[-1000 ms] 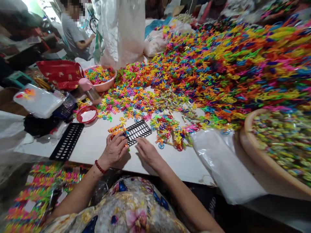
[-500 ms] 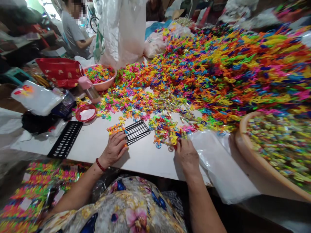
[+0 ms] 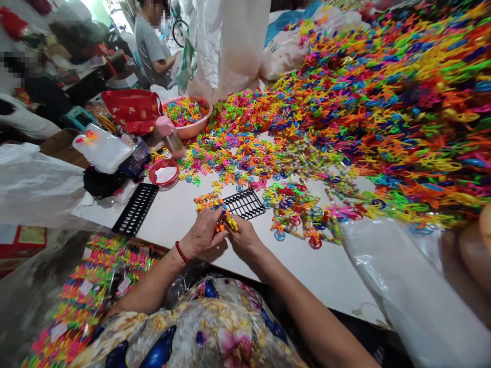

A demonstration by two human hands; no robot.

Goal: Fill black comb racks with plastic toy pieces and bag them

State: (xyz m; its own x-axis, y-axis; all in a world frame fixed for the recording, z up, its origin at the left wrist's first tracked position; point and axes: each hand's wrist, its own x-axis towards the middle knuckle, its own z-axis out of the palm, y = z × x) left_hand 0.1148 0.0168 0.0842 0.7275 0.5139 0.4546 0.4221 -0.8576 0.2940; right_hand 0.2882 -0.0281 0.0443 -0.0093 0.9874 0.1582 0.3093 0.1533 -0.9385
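Note:
My left hand curls over a row of small orange plastic toys in front of me on the white table. My right hand meets it from the right, pinching a yellow plastic toy against the row. The fingers partly hide the pieces between them. Just behind my right hand lies a black slotted rack, flat on the table. To its right is a small heap of toys with ring-shaped parts in mixed colours.
A second black rack lies at the left beside a red basket. Behind it stand a pink-lidded bottle and a pink basin. A large heap of toys fills the right. Clear plastic bags overhang the front edge.
My right hand has moved left from the small heap to my left hand, bringing the yellow toy. My left hand stays at the orange row. The view has turned, shifting the scene rightward.

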